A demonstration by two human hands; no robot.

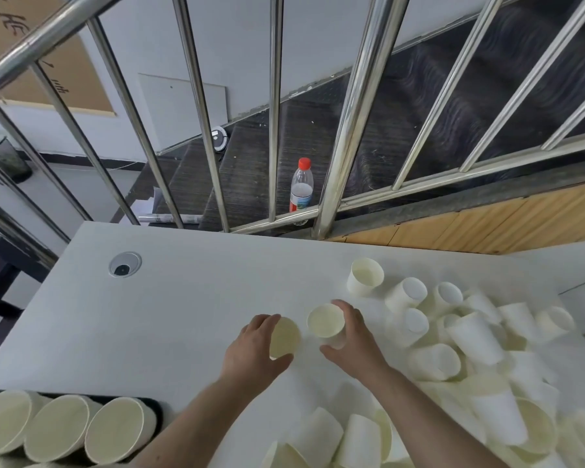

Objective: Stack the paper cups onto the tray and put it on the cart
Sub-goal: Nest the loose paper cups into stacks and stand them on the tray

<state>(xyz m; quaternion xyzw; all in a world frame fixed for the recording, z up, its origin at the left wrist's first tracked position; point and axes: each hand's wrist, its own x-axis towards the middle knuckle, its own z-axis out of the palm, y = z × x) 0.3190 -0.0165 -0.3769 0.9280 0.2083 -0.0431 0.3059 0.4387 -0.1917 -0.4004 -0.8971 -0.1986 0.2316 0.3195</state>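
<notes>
- The left hand (254, 346) grips a paper cup (284, 337) with its fingers curled round it.
- The right hand (352, 336) grips a second cup (325, 320) just beside it.
- Loose cups (470, 336) lie heaped on the white surface (183, 298) to the right.
- Three cups (58, 427) stand on the dark tray (156, 413) at lower left.
</notes>
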